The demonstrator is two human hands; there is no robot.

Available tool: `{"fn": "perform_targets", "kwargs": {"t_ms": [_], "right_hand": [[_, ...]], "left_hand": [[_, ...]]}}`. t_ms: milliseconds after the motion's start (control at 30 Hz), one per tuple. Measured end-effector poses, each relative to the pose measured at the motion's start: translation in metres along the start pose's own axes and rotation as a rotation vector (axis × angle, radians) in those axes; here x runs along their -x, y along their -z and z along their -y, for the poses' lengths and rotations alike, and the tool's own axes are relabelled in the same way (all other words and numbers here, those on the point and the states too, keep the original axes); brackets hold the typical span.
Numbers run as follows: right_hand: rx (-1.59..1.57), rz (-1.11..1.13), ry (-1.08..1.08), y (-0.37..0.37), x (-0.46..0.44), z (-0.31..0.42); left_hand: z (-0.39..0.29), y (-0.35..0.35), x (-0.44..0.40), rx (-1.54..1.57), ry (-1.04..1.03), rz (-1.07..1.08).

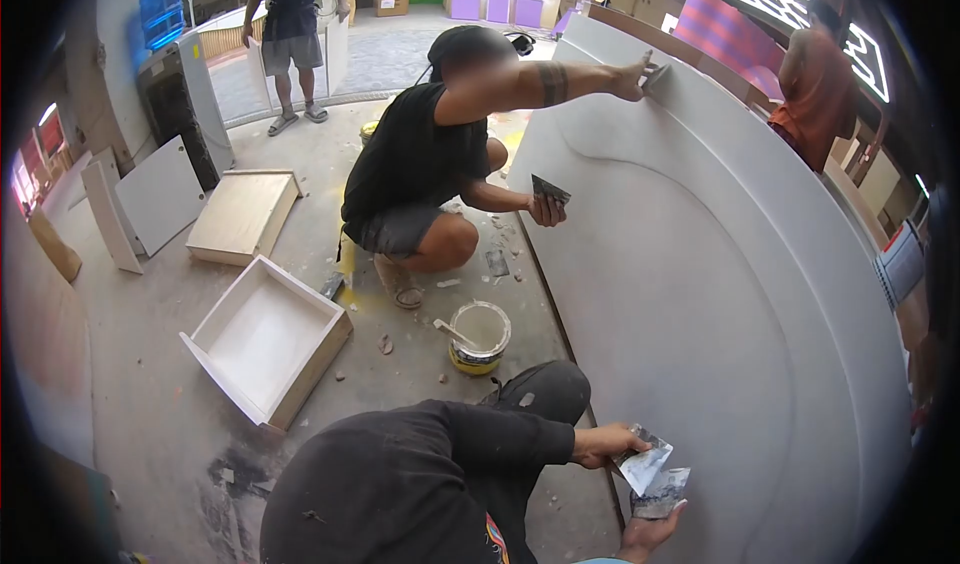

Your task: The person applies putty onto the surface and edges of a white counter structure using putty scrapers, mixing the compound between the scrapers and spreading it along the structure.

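Note:
My left hand (607, 446), at the end of a dark sleeve, grips a putty knife (643, 461) with a pale, smeared blade. Below it, at the bottom of the view, my right hand (652, 534) holds a second putty knife (662, 494) with grey-white smears. The two blades overlap or nearly touch; I cannot tell which. Both tools are over the near edge of a large whitish panel (670, 294), which has a long curved line across its surface. Parts of both hands' fingers are hidden behind the blades.
Beyond my knee, a putty bucket (480, 334) holds a stick. A crouching co-worker (420, 154) reaches along the panel's far edge with scrapers. An open drawer box (265, 344) and another wooden box (243, 214) are on the floor. Other people stand farther back.

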State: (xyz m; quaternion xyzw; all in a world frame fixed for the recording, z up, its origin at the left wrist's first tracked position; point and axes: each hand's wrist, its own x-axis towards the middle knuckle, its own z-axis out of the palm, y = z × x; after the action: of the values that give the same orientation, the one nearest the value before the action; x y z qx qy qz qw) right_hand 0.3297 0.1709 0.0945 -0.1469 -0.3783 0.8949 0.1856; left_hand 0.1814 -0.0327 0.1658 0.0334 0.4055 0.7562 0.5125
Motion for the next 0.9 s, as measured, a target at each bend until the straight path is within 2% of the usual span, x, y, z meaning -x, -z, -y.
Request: {"fn": "perform_targets", "kwargs": {"t_ms": [133,400,500,633,900], "right_hand": [[0.02,0.014,-0.006,-0.008,0.002,-0.001],[0.027,-0.119,0.01,-0.007,0.0,-0.008],[0.074,-0.06,-0.013,-0.001,0.001,-0.004],[0.038,-0.112,0.024,-0.001,0.001,-0.011],[0.04,-0.066,-0.004,-0.009,0.005,-0.006]], "left_hand": [[0.001,0.005,-0.006,0.046,-0.011,0.081],[0.001,0.003,-0.003,0.06,-0.022,0.059],[0.004,0.005,-0.008,0.073,-0.017,0.071],[0.006,0.007,-0.01,0.069,-0.004,0.044],[0.003,0.005,-0.008,0.059,0.023,0.037]]}}
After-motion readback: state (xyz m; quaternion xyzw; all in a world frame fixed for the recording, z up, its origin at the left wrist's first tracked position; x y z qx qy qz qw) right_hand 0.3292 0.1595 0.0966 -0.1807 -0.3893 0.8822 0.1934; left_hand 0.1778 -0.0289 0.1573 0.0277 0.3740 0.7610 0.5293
